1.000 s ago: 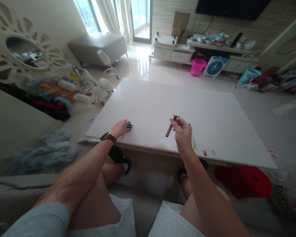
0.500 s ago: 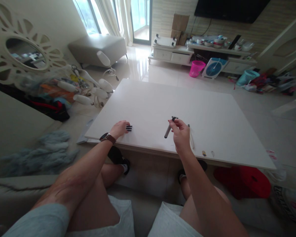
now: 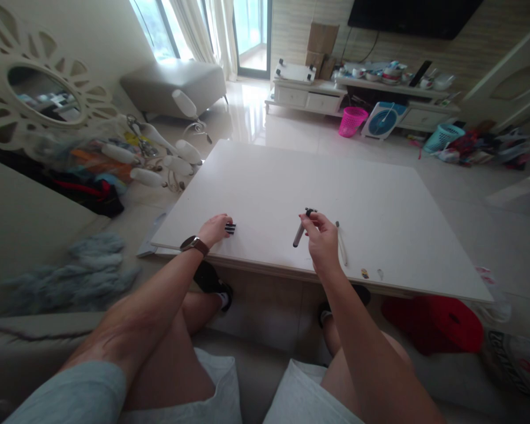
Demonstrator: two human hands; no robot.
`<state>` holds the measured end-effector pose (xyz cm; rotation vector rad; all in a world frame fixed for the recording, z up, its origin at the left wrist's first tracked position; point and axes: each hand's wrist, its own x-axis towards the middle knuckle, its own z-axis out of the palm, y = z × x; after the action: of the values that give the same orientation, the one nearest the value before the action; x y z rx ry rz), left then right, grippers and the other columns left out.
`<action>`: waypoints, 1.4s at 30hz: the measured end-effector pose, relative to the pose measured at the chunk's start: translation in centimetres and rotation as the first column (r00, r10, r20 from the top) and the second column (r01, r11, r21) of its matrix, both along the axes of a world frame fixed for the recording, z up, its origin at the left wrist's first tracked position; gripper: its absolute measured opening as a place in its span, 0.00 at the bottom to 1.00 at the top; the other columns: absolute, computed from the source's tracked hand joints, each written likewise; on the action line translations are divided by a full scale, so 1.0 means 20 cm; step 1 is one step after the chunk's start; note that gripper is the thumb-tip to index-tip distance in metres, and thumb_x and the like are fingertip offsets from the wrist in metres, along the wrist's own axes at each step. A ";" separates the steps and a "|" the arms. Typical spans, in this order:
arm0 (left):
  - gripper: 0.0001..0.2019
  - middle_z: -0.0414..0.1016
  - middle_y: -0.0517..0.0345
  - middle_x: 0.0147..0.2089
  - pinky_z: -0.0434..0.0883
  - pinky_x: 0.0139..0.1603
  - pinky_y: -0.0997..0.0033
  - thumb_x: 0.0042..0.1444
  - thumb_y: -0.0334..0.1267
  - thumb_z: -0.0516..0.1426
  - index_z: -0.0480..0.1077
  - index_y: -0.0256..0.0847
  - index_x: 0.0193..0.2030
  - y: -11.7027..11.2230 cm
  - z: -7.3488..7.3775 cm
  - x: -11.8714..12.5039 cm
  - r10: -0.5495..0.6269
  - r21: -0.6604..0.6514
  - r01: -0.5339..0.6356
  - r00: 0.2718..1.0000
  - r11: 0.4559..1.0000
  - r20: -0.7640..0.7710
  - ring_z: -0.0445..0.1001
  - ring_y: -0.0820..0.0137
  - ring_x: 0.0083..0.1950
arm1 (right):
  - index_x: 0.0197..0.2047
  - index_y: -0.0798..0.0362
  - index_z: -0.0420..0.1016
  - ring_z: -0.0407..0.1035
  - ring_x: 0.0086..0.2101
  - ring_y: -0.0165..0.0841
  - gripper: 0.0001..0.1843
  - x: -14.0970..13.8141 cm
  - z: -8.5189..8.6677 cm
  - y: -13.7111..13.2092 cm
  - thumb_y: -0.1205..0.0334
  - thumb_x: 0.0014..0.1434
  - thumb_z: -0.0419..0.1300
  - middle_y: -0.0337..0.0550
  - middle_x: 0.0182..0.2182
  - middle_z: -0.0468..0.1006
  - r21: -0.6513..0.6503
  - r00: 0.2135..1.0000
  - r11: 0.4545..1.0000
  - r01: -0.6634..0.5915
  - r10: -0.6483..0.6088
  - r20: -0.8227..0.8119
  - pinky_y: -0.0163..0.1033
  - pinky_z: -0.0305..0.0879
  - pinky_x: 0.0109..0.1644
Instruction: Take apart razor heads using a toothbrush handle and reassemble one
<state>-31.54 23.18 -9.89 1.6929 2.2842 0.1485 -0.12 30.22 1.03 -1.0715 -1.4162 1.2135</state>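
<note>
My right hand [image 3: 322, 238] is closed round a dark grey pen [image 3: 301, 228], held just above the white table [image 3: 380, 200] near its front edge, with the pen's dark end pointing away from me. My left hand [image 3: 214, 228], with a watch on the wrist, rests on the table at the front left, fingers curled over a small black striped object [image 3: 230, 228]. A thin white stick [image 3: 341, 246] lies on the table just right of my right hand.
Two tiny bits [image 3: 365, 273] lie near the table's front edge. A red stool [image 3: 437, 321] sits under the table's right side. Lamp parts and clutter [image 3: 159, 159] cover the floor at left; a pink basket [image 3: 352, 120] and a blue fan [image 3: 383, 119] stand by the far cabinet.
My right hand with the pen has shifted slightly left. My left hand has stayed on the small black object.
</note>
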 end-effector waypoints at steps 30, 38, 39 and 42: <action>0.20 0.78 0.50 0.48 0.70 0.52 0.64 0.43 0.31 0.67 0.76 0.43 0.46 0.02 -0.02 0.00 0.022 -0.012 -0.023 0.998 1.000 -0.065 0.75 0.58 0.51 | 0.39 0.53 0.77 0.70 0.37 0.35 0.19 0.03 -0.01 0.00 0.45 0.53 0.66 0.43 0.37 0.79 0.001 1.000 1.000 0.011 -0.011 -0.003 0.39 0.64 0.37; 0.20 0.79 0.49 0.47 0.71 0.49 0.65 0.41 0.31 0.69 0.77 0.42 0.45 0.03 -0.03 -0.01 0.047 -0.020 -0.049 0.997 0.999 -0.066 0.76 0.58 0.49 | 0.38 0.53 0.77 0.70 0.37 0.35 0.20 0.03 -0.01 0.01 0.44 0.53 0.66 0.43 0.37 0.79 0.003 1.000 1.000 0.017 -0.017 -0.006 0.39 0.65 0.38; 0.19 0.79 0.49 0.46 0.71 0.49 0.65 0.41 0.32 0.69 0.78 0.42 0.44 0.03 -0.03 -0.01 0.046 -0.020 -0.048 0.997 0.999 -0.065 0.77 0.58 0.49 | 0.38 0.53 0.77 0.70 0.37 0.35 0.20 0.03 -0.01 0.01 0.45 0.53 0.66 0.43 0.37 0.79 0.003 1.000 1.000 0.018 -0.018 -0.008 0.39 0.65 0.38; 0.16 0.80 0.49 0.44 0.71 0.48 0.65 0.42 0.33 0.69 0.78 0.42 0.41 0.02 -0.03 -0.01 0.046 -0.017 -0.048 0.997 0.999 -0.067 0.77 0.58 0.48 | 0.38 0.53 0.77 0.71 0.37 0.35 0.19 0.03 -0.01 0.01 0.45 0.53 0.66 0.44 0.38 0.79 -0.001 1.000 1.000 0.018 -0.019 -0.015 0.39 0.64 0.37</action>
<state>-31.74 23.64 -10.43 1.6590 2.3668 0.0818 0.54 30.39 0.73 -1.0714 -1.3916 1.2065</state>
